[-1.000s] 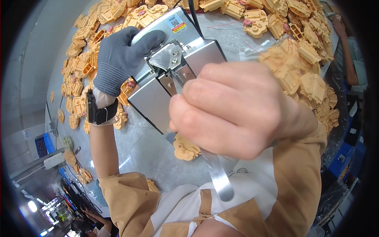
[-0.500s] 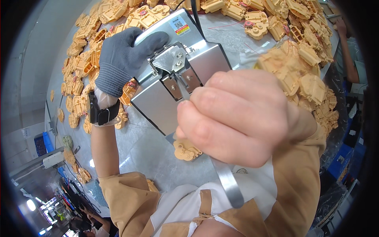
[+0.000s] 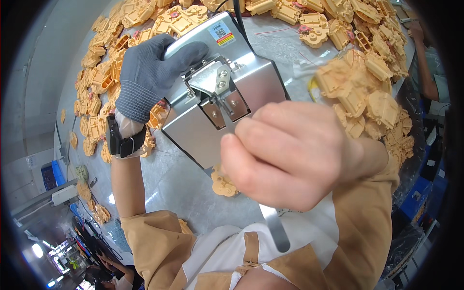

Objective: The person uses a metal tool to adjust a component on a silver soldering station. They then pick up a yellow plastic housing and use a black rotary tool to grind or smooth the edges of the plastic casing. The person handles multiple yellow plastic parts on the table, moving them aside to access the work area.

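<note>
Grey table (image 3: 179,191): left grip (image 3: 152,70) clamped on a boxy silver machine (image 3: 197,133), right grip (image 3: 290,157) around a flat tool (image 3: 275,229).

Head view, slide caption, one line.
Gloved left hand holds silver metal device; bare right hand grips flat metal tool amid orange plastic parts.

The boxy device (image 3: 212,82) is smooth, satin metal; the flat tool (image 3: 276,229) is glossy metal. The grey glove (image 3: 147,72) looks like matt knit cloth, the pale orange parts (image 3: 314,30) matt plastic.
</note>
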### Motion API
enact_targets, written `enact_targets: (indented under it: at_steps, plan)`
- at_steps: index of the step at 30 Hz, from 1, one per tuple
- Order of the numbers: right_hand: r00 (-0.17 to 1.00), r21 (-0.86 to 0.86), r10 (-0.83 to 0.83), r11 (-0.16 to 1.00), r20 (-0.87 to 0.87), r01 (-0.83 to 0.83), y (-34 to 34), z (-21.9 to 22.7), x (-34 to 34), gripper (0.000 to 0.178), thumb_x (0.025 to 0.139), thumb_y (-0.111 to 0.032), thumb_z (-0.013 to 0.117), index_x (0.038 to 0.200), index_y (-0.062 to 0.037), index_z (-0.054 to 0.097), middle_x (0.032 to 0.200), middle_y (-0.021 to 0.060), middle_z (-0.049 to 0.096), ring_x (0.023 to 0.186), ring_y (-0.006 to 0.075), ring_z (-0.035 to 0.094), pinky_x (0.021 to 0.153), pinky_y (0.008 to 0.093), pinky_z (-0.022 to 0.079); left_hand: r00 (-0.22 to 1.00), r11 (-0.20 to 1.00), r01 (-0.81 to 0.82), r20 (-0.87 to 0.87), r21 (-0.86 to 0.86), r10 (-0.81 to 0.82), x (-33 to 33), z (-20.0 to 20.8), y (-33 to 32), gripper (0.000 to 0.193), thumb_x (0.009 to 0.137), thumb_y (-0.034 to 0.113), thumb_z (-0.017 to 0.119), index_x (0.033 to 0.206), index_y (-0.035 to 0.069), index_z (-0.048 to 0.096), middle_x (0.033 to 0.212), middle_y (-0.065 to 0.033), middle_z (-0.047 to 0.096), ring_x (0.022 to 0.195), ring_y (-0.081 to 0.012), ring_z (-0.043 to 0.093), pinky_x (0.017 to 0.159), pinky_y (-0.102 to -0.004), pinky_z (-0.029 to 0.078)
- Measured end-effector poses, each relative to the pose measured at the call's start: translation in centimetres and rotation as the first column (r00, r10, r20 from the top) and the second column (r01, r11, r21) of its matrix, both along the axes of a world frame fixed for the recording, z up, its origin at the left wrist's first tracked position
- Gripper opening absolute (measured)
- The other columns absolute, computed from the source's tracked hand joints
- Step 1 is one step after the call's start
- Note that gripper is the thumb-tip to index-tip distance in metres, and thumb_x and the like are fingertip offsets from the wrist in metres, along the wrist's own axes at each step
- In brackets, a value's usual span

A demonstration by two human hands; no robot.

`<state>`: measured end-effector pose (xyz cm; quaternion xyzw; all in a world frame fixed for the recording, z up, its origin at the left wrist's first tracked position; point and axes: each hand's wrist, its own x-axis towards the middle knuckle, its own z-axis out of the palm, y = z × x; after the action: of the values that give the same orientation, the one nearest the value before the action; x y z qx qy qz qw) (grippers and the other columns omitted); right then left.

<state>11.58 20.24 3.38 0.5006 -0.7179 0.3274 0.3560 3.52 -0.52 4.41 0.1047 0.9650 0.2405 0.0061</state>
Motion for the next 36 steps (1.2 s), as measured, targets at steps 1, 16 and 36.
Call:
enact_targets:
  at_steps: [1,16,36]
  plan:
    - [1.0,-0.014,-0.005,1.0,-0.022,0.004,0.0,-0.4,0.2,0.02,0.055,-0.002,0.062,0.074,0.001,0.057,0.064,0.0049,0.049,0.046,0.0118,0.045,0.036,0.0209,0.035,1.0,1.0,0.0,0.01,0.007,-0.001,0.0,0.0,0.0,0.053,0.074,0.053,0.065,0.086,0.001,0.069,0.065,-0.0072,0.066,0.057,-0.0118,0.06,0.056,-0.0263,0.048]
    - [0.999,-0.122,0.043,0.992,-0.017,-0.044,-0.3,-1.5,0.4,0.022,0.054,-0.006,0.062,0.075,-0.0009,0.058,0.064,0.0058,0.049,0.046,0.0121,0.044,0.037,0.02,0.034,0.999,1.0,0.022,-0.024,0.012,-0.022,0.6,-0.2,-0.1,0.046,0.076,0.047,0.068,0.087,0.002,0.068,0.065,-0.0076,0.066,0.056,-0.0104,0.061,0.053,-0.0253,0.048]
    - [0.995,-0.147,0.087,0.986,0.042,-0.08,0.9,0.4,0.0,0.022,0.072,-0.014,0.069,0.081,0.0034,0.06,0.066,0.01,0.054,0.044,0.0159,0.05,0.034,0.0238,0.037,0.999,1.0,0.005,-0.033,0.007,-0.005,0.5,-0.4,0.0,0.054,0.074,0.055,0.066,0.088,0.002,0.069,0.063,-0.0064,0.065,0.055,-0.0113,0.062,0.054,-0.0261,0.049]
